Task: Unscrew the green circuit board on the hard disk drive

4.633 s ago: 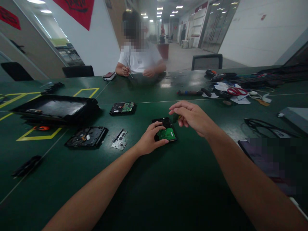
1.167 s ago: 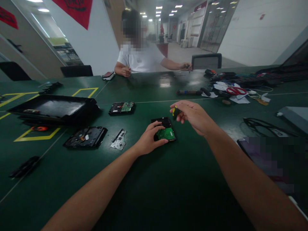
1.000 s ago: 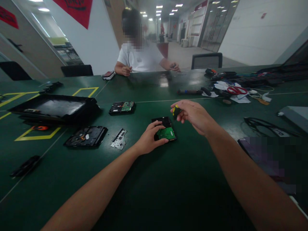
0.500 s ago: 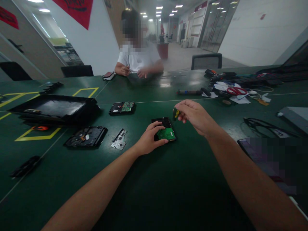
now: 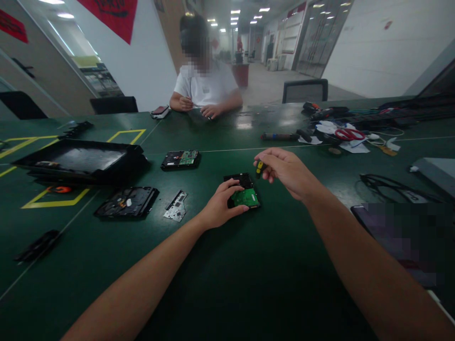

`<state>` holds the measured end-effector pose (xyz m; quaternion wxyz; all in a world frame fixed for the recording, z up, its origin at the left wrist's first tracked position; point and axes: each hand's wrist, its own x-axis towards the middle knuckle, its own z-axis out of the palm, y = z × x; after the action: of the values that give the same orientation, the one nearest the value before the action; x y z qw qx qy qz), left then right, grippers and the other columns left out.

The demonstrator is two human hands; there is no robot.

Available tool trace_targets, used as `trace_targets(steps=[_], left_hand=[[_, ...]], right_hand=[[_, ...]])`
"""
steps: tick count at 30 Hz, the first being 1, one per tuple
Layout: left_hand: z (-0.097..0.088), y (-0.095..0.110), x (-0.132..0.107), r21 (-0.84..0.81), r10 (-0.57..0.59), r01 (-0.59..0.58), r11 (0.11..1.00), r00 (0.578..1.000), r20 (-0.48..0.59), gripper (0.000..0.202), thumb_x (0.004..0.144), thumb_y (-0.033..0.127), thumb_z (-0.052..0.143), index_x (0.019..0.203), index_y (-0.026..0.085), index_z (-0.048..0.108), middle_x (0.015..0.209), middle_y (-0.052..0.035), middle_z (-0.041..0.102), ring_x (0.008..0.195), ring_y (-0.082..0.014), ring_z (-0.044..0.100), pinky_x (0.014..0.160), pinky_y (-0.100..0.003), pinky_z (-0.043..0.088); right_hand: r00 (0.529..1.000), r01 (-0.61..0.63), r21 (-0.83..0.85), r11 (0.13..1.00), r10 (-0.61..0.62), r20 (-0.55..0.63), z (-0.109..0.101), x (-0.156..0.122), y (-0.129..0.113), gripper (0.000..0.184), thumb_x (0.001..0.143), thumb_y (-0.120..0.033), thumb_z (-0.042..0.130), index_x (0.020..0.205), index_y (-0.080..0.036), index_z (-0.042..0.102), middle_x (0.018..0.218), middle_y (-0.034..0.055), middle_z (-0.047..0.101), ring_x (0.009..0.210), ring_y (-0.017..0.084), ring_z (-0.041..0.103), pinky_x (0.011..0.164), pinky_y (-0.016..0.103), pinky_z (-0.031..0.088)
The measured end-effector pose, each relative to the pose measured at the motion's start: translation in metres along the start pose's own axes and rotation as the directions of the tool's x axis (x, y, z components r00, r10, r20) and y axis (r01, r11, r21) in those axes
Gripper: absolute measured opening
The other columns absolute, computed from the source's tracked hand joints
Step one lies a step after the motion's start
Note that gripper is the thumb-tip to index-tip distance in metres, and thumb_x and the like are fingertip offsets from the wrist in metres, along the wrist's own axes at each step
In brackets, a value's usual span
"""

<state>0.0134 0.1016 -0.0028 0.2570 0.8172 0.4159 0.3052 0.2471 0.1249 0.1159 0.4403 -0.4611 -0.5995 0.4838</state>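
The HDD (image 5: pixel 250 192), black w/ a green PCB (image 5: pixel 251 199), is being held flat on the green tbl (image 5: pixel 284 284) by the L hand (image 5: pixel 219 204): its left part is being covered, & it is being clasped betw. arched fingers on top & a thumb set apart at the near edge. Over the far right corner of the HDD, a yellow-&-black tool handle (image 5: pixel 260 168) is being pinched betw. thumb & fingers by the R hand (image 5: pixel 284 170); its lower end is being lost in the dark, so contact w/ the HDD can't be told.

Left of the HDD, a silvery circuit plate (image 5: pixel 176 206) is being borne by the tbl, w/ an opened black unit (image 5: pixel 126 202) being seen farther left. Beyond & left of the HDD, a 2nd drive (image 5: pixel 180 160) is being shown PCB side up; well left of the HDD, a shallow black tray (image 5: pixel 81 158) is being seen. Beyond & right of the HDD, a dark cylindrical tool (image 5: pixel 279 136) is being supported, & well right of it, a black cable (image 5: pixel 391 185) approx. beside a grey box (image 5: pixel 435 173). Straight beyond the HDD, both hands of a co-worker (image 5: pixel 209 85) in a white top are being held at the far tbl edge.
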Motion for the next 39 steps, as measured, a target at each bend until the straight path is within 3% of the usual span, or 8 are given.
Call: trace_targets(steps=[9, 21, 31, 39], left_hand=[[0.0005, -0.0016, -0.0006, 0.002, 0.005, -0.005, 1.0, 1.0, -0.006, 0.056, 0.091, 0.048, 0.081, 0.141, 0.028, 0.064, 0.161, -0.0121, 0.05, 0.158, -0.0342, 0.038, 0.131, -0.057, 0.034], [0.0002, 0.0018, -0.0001, -0.001, 0.003, -0.003, 1.0, 1.0, -0.013, 0.055, 0.091, 0.047, 0.081, 0.14, 0.028, 0.064, 0.161, -0.0124, 0.05, 0.157, -0.0346, 0.04, 0.13, -0.058, 0.035], [0.0004, -0.0009, -0.0001, 0.008, 0.012, -0.012, 1.0, 1.0, -0.004, 0.056, 0.091, 0.048, 0.08, 0.141, 0.027, 0.063, 0.16, -0.0131, 0.05, 0.157, -0.0339, 0.04, 0.131, -0.057, 0.034], [-0.0005, 0.0009, -0.0005, 0.004, -0.007, 0.007, 1.0, 1.0, -0.003, 0.056, 0.091, 0.048, 0.08, 0.141, 0.027, 0.063, 0.161, -0.0127, 0.05, 0.158, -0.0342, 0.038, 0.132, -0.057, 0.034]], right_hand=[[0.999, 0.016, -0.066, 0.998, -0.018, -0.031, -0.0005, 0.0004, 0.0014, 0.024, 0.091, -0.042, 0.077, 0.087, -0.021, 0.067, 0.069, -0.0011, 0.06, 0.06, 0.012, 0.054, 0.051, 0.025, 0.039], [0.999, 0.042, -0.061, 0.997, -0.043, -0.03, 0.0003, -0.0017, -0.0036, 0.012, 0.09, -0.032, 0.072, 0.093, -0.021, 0.069, 0.077, -0.0003, 0.065, 0.06, 0.012, 0.053, 0.053, 0.027, 0.038], [0.999, 0.037, -0.04, 0.999, -0.036, 0.005, 0.0012, -0.0012, -0.0015, 0.011, 0.093, -0.033, 0.071, 0.094, -0.021, 0.07, 0.079, 0.0001, 0.065, 0.057, 0.011, 0.053, 0.048, 0.025, 0.035], [0.997, 0.043, -0.074, 0.996, -0.048, -0.068, 0.005, -0.0018, 0.0004, 0.02, 0.097, -0.037, 0.071, 0.1, -0.022, 0.059, 0.085, 0.0007, 0.067, 0.059, 0.011, 0.056, 0.051, 0.025, 0.042]])
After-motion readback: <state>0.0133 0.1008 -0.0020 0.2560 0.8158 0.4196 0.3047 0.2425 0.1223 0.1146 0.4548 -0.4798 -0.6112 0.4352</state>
